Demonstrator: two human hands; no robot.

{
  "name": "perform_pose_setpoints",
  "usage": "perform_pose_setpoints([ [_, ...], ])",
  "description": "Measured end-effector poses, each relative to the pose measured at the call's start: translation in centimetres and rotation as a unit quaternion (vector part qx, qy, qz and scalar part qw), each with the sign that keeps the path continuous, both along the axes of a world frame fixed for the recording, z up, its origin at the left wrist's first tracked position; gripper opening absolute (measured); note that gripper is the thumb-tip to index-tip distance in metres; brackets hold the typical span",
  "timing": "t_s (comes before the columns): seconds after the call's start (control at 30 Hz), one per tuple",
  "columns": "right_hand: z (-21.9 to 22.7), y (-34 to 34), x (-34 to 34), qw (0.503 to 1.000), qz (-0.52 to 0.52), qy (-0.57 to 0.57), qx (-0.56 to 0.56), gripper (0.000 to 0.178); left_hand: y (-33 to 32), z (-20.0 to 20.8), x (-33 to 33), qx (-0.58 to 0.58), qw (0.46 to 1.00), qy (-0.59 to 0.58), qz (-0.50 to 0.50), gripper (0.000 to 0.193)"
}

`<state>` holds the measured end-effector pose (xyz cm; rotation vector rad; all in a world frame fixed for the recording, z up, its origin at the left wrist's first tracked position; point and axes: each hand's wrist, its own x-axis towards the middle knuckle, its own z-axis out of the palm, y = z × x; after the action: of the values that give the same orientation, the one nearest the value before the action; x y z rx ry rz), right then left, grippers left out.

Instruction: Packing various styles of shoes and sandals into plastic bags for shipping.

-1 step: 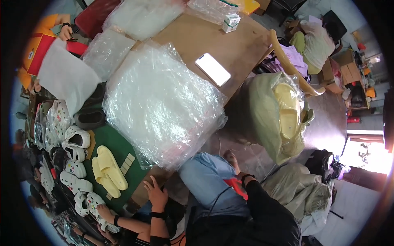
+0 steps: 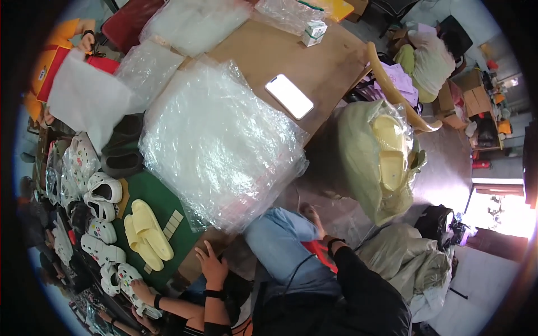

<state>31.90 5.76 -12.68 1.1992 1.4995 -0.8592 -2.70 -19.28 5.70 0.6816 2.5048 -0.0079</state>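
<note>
My left hand (image 2: 213, 264) rests at the brown table edge (image 2: 216, 238), palm down, fingers spread and holding nothing. Just left of it, a pair of pale yellow slides (image 2: 147, 232) lies on a green mat (image 2: 178, 246), beside a strip of small beige squares (image 2: 173, 222). My right hand (image 2: 315, 221) lies beside my jeans-clad knee (image 2: 280, 232), seen almost edge-on. Its fingers look stretched out, and nothing shows in them. Ahead of my hands, a big stack of clear plastic bags (image 2: 221, 145) covers the table corner.
A phone with a white screen (image 2: 289, 96) and a small white box (image 2: 314, 33) lie on the table. Right stands an olive sack (image 2: 358, 151) holding yellow slides (image 2: 390, 148). Decorated white clogs (image 2: 103, 249) line the left, where a co-worker's hand (image 2: 143, 292) touches one. Another person holds a white sheet (image 2: 84, 92).
My right hand has shifted slightly up and left beside my knee. At far left, the person's white sheet has moved a little. My left hand stays in place.
</note>
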Motion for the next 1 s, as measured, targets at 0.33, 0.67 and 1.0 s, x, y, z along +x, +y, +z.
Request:
perform_pose_setpoints([
  [0.33, 4.0, 6.4, -10.6, 0.934, 0.048, 0.353, 0.027, 0.044, 0.6, -0.2, -0.9, -0.016, 0.999, -0.029, 0.002, 0.086],
  [0.67, 21.1, 10.9, -24.4, 0.821, 0.311, 0.443, -0.182, 0.038, 1.2, -0.1, -2.3, 0.067, 0.987, -0.032, 0.139, 0.048],
  [1.0, 29.3, 12.3, -31.7, 0.784, 0.22, 0.553, -0.176, 0.029, 3.4, 3.8, -3.3, 0.157, 0.931, 0.152, 0.292, 0.044],
])
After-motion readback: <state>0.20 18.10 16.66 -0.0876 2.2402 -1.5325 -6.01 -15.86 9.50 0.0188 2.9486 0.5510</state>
